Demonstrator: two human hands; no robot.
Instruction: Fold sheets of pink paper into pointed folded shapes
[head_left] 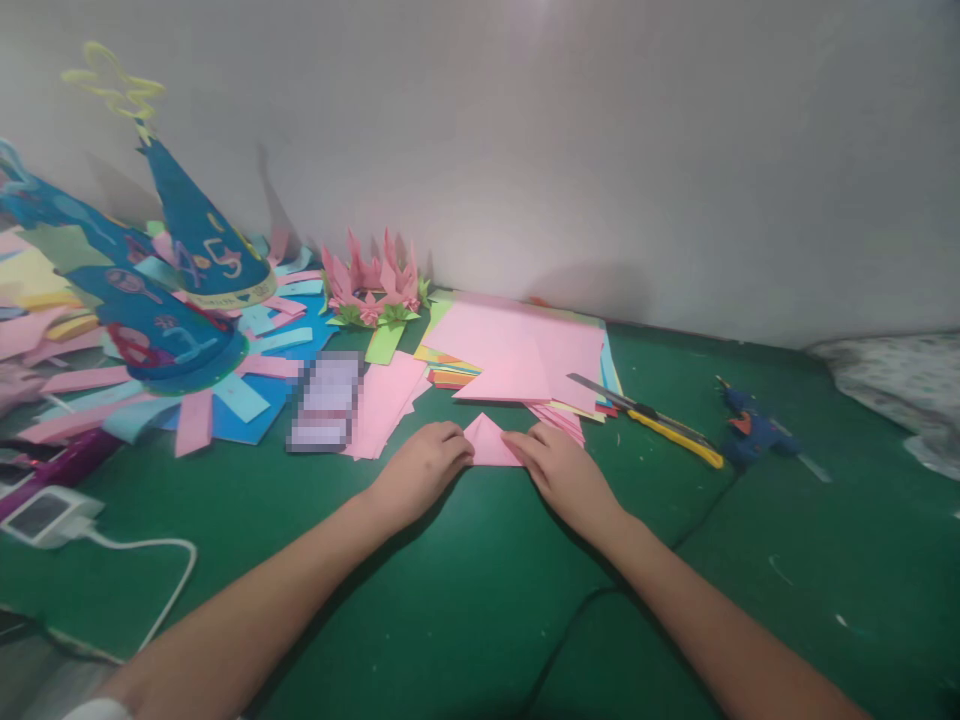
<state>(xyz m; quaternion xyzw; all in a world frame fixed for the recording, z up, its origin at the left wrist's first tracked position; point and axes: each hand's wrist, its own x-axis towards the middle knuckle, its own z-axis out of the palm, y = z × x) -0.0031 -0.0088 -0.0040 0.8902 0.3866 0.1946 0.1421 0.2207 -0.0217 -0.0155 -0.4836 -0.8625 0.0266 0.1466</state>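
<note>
Between my two hands lies a small piece of pink paper (491, 445), folded into a triangle with its peak pointing away from me. My left hand (425, 465) grips its left corner, fingers pressed together. On the right side, my right hand (564, 470) pinches the paper's edge with thumb and fingertips. Just beyond the fold is a stack of pink and coloured paper sheets (517, 345). Loose pink sheets (386, 405) lie to the left of my left hand.
A yellow box cutter (675, 435) and a blue glue gun (757, 425) with a black cord lie at right. Left are a phone (325, 400), a pink paper crown (371, 285), blue cone hats (199, 220), a white charger (49, 518) with cable. A grey wall (600, 150) stands behind.
</note>
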